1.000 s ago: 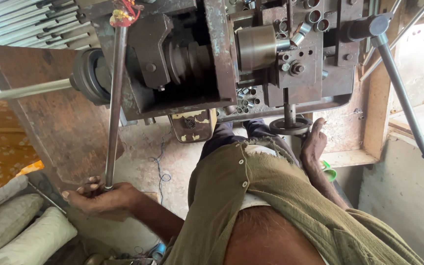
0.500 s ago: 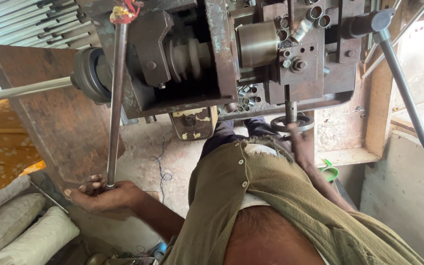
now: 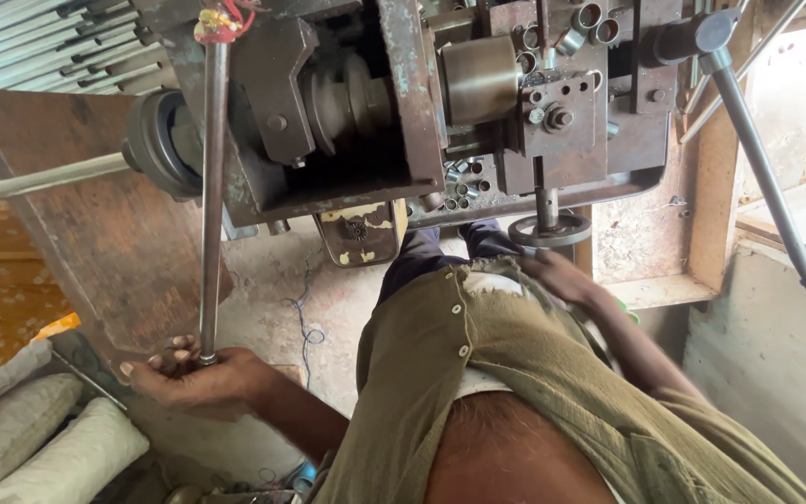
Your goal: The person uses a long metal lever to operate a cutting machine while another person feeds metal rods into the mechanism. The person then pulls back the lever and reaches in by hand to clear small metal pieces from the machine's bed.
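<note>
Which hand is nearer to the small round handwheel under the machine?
Right. The right hand lies just below the handwheel; the left hand grips the long lever rod far away.

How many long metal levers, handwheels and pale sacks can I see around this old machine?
Long metal levers: 2, one gripped by the left hand, one at right.
Handwheel: 1, under the right hand.
Pale sacks: 3.
Total: 6.

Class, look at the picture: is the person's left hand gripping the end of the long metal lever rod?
Yes, the left hand is closed around the lower end of the lever rod.
</note>
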